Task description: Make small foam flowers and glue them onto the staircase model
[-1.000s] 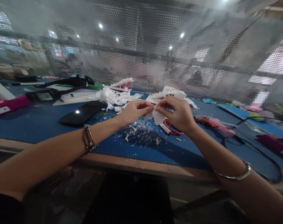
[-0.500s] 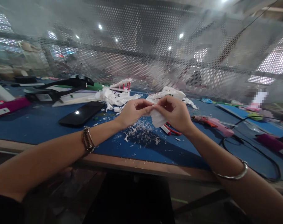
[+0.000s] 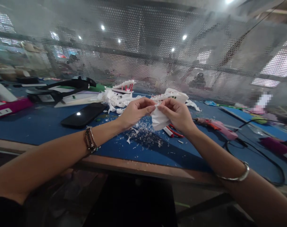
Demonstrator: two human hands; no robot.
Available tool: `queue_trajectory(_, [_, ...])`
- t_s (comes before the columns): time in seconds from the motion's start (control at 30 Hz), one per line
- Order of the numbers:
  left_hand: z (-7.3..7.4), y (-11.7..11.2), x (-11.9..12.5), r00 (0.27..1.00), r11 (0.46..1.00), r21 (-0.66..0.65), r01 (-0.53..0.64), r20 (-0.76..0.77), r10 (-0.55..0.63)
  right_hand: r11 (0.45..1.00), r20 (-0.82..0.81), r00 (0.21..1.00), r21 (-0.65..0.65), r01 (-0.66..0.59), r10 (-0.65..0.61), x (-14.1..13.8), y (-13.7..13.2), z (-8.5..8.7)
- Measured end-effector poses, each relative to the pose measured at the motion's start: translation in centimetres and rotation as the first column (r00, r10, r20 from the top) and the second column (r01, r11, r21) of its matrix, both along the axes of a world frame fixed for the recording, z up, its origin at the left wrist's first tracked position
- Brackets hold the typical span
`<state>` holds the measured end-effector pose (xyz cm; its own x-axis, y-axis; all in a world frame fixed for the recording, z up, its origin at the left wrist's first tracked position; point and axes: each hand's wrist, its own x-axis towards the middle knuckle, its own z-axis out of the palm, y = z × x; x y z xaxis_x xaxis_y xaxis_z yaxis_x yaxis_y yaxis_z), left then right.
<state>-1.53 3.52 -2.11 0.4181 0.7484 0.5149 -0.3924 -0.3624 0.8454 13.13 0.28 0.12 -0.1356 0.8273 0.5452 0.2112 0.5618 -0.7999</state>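
My left hand (image 3: 135,113) and my right hand (image 3: 176,114) meet above the blue mat (image 3: 39,126), both pinching one small white piece (image 3: 158,120) of paper-like material by its top edge. The piece hangs down between the fingertips. Below it lies a scatter of small white scraps (image 3: 144,136) on the mat. Red-handled scissors (image 3: 173,131) lie just under my right hand, partly hidden by it.
A black phone (image 3: 83,115) lies left of my hands. Behind are white shreds (image 3: 116,98), a white and pink model (image 3: 125,86), dark tools (image 3: 60,90), a pink tool (image 3: 219,126) and black cable (image 3: 259,151) at right. A perforated metal screen (image 3: 143,56) backs the table.
The two hands have drawn slightly closer together and lifted a little. The white piece has turned and hangs lower between the fingertips. The camera barely shifted.
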Motion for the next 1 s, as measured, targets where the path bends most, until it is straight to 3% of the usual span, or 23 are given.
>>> queue_trajectory(0.23, [0.0, 0.4, 0.1, 1.000, 0.999, -0.048, -0.008, -0.029, 0.007, 0.999, -0.004, 0.999, -0.017, -0.040, 0.040, -0.2, 0.2, -0.3])
queue_trajectory(0.47, [-0.2, 0.1, 0.2, 0.989, 0.990, 0.014, -0.139, -0.038, 0.140, 0.997, 0.011, 1.000, 0.076, 0.023, -0.023, -0.2, 0.3, -0.8])
queue_trajectory(0.53, [-0.1, -0.1, 0.1, 0.966, 0.965, 0.119, -0.235, -0.084, 0.245, 0.997, 0.016, 0.999, 0.078, 0.028, -0.030, -0.2, 0.4, -0.9])
queue_trajectory(0.63, [0.0, -0.2, -0.1, 0.868, 0.842, 0.382, -0.381, -0.166, 0.468, 0.996, 0.020, 0.999, 0.077, 0.042, -0.044, -0.3, 0.4, -0.9])
queue_trajectory(0.73, [0.0, -0.4, -0.1, 0.814, 0.757, 0.517, -0.399, -0.180, 0.552, 0.996, 0.012, 0.998, 0.075, 0.055, -0.056, -0.4, 0.4, -0.9])
queue_trajectory(0.87, [-0.1, -0.6, -0.1, 0.811, 0.717, 0.590, -0.370, -0.172, 0.560, 0.996, 0.003, 0.999, 0.067, 0.052, -0.052, -0.6, 0.2, -0.9])
queue_trajectory(1.0, [-0.1, -0.6, -0.3, 0.846, 0.761, 0.565, -0.319, -0.192, 0.497, 0.998, -0.011, 0.999, 0.044, 0.034, -0.033, -0.5, 0.0, -0.7])
